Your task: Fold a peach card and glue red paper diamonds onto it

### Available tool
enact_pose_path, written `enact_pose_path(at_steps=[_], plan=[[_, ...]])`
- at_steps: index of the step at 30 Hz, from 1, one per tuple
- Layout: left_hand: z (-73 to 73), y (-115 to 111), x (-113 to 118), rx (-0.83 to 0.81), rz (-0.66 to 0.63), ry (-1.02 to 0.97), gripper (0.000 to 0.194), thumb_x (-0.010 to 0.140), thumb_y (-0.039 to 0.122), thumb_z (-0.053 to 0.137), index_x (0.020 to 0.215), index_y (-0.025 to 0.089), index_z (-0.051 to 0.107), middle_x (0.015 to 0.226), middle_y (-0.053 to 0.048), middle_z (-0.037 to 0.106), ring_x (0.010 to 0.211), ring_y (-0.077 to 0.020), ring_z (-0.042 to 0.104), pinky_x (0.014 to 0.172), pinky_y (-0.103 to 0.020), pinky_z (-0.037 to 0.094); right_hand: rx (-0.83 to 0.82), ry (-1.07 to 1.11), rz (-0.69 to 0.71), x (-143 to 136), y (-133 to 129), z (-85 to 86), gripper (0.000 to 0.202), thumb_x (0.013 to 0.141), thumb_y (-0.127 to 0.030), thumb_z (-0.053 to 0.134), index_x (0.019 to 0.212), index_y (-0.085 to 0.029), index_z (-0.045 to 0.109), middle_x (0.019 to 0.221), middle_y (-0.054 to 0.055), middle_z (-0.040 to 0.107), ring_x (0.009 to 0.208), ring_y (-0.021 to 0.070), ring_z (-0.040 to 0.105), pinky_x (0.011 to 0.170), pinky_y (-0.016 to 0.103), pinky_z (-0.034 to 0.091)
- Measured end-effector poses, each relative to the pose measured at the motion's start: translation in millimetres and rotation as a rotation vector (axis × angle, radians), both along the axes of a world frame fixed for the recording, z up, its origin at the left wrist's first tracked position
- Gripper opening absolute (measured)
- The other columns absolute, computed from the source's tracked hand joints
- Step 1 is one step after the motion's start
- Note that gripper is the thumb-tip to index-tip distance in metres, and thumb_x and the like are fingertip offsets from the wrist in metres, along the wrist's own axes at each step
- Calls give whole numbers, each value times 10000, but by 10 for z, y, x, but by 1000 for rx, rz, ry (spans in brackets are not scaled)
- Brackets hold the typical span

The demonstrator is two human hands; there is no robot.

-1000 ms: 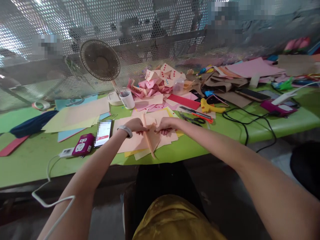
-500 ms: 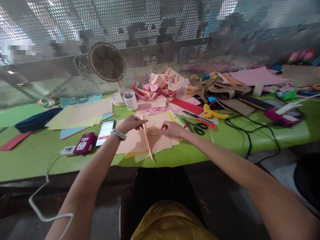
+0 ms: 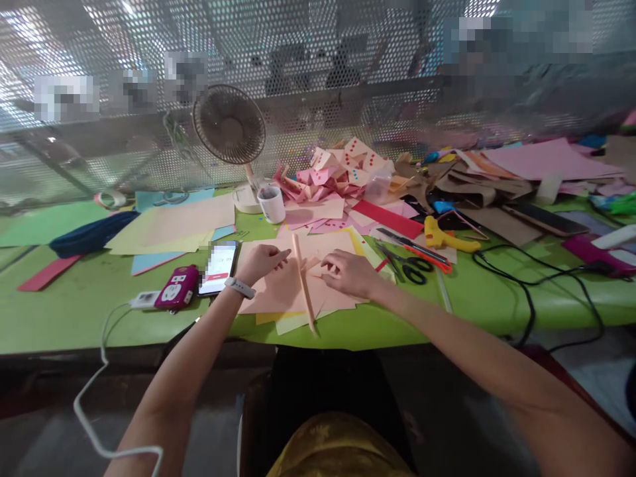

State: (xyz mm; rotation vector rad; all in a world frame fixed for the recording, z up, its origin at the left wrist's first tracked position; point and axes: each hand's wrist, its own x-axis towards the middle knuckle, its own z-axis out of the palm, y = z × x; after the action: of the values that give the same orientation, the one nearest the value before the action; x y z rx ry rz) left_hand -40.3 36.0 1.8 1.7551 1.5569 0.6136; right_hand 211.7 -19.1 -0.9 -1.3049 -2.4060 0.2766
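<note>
Paper strip (image 3: 305, 291) could skid if bumped: left hand (image 3: 261, 264) curls just left of it, whether pinching I can't tell; right hand (image 3: 348, 273), fingers loosely parted, just right

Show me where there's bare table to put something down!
One bare patch lies left, between the red strip and the white plug. A smaller one lies between the pale strip and black cable. Papers crowd the middle, below the left hand and right hand; a paper heap crowds the back.
</note>
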Motion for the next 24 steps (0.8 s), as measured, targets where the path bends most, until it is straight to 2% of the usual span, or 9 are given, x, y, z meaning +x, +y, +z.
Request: enact_pose_path(at_steps=[3,6,9,13,16,18,21,24], plan=[[-49,-30,10,-24,-20,32,483,782,608,584,635,157,678,643,-84,693,571,-158,621,554,-258,451,1,-99,121,-52,37,-13,199,888,-308,559,953,-149,660,959,72,661,848,176,584,604,261,379],[-25,-90,52,-89,-22,28,471,766,614,591,638,166,660,607,-68,672,562,-163,620,516,-248,428,15,-82,144,-110,42,-58,211,931,-230,475,929,-143,668,949,78,664,866,171,585,615,260,386],[43,-161,118,-45,-86,96,386,727,562,648,698,178,659,647,-50,675,586,-168,611,512,-246,400,-72,20,73,-158,16,-72,169,902,-220,515,911,-158,673,943,57,666,804,145,588,629,253,395],[127,-218,225,104,-197,307,195,734,383,637,778,194,665,766,-47,691,672,-188,602,553,-263,376,-201,174,-28,-169,48,-12,162,870,-302,563,856,-183,672,890,36,655,721,129,577,654,259,414],[191,-222,275,168,-228,407,120,754,276,568,760,191,652,771,-56,683,673,-191,589,570,-276,363,-130,381,-146,-106,210,46,201,844,-347,579,940,-188,654,976,60,644,825,161,595,745,286,447],[241,-216,284,217,-231,442,124,766,268,553,754,187,646,769,-63,677,670,-196,583,578,-285,362,-123,531,-246,-45,354,70,275,814,-359,597,1020,-180,627,1089,91,625,953,200,594,821,316,457],[321,-208,290,298,-240,460,132,783,259,543,756,183,647,772,-67,673,683,-202,584,596,-292,369,-293,759,-360,14,512,82,472,760,-410,644,1165,-183,561,1286,129,549,1149,246,540,915,357,449],[383,-205,319,396,-245,469,131,805,244,536,779,182,648,804,-67,674,710,-198,593,625,-289,379,-581,985,-332,-5,540,82,721,705,-445,711,1332,-220,434,1376,136,494,1161,239,554,915,359,471]])
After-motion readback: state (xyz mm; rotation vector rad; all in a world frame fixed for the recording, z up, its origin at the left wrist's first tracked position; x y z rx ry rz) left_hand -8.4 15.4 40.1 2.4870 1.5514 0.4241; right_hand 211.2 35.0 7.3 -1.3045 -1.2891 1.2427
